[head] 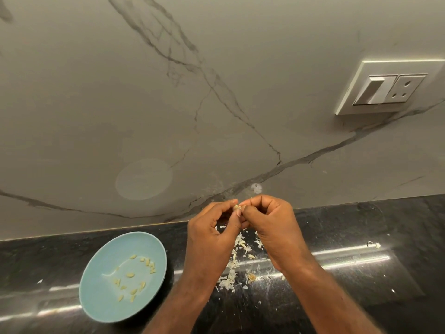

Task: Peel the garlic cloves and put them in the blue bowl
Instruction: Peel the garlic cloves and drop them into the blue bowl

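Over the glossy black stone surface (361, 285), close to its back edge, we hold both hands raised and pressed up against each other. Our left hand (212, 235) pinches a small pale garlic clove (236, 207) between thumb and forefinger tips, other fingers curled in. Our right hand (272, 225) meets it from the other side, thumb & forefinger nipping the same clove, rest of the fingers folded toward the palm. The clove sits at the top of the two hands, mostly hidden, w/ only a sliver showing, so we can't tell how much skin is on it.

Down-left of the hands, well apart from them, the shallow round light-blue bowl (106, 302) rests on the surface. Inside it lie the peeled yellowish cloves (130, 275), approx a dozen or more, scattered loosely across the bottom.

Directly below the hands a scatter of white papery garlic skins (232, 266) lies on the surface, thickest between our forearms, w/ stray flakes further right and near the bowl. A small brownish bit (251, 277) sits among the skins; can't tell what it is.

Behind it all rises the grey marble-look wall w/ dark veins (144, 92), and on it, upper right, a white switch-and-socket plate (387, 89).
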The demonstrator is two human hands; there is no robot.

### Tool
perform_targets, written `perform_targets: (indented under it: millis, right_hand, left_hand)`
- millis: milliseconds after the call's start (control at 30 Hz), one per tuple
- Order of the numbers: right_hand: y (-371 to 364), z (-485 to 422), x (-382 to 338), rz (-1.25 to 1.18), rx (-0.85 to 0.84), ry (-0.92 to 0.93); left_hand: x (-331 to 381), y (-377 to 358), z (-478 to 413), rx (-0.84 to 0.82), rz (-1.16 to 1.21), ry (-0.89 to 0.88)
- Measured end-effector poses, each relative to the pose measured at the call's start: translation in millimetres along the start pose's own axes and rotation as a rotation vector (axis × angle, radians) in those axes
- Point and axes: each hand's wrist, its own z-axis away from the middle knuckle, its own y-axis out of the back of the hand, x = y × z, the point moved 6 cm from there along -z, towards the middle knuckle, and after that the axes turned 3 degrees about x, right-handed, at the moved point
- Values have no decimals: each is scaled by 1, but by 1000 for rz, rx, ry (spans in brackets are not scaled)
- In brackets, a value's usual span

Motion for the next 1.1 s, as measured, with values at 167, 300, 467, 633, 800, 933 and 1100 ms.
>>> perform_targets:
  millis: [167,300,467,633,800,933,1100]
  right_hand:
    - [1,-2,3,-48,-29,-36]
    - [1,-3,6,-143,-54,-69]
    - [6,-4,4,-155,-36,-34]
    - [5,-5,2,0,-51,22]
    - [2,-2,3,41,-88,13]
    - [3,-2,3,49,-66,15]
    - [3,0,2,-54,-77,7]
  left_hand:
    - [-16,-5,0,-17,377,367]
    - [-21,-12,3,-15,577,517]
    - [-18,-10,1,28,523,473]
    - [-15,-4,2,46,288,330]
    - [-11,-2,2,40,269,289]
    - [-14,-4,2,26,293,324]
    - [-22,-4,1,98,369,405]
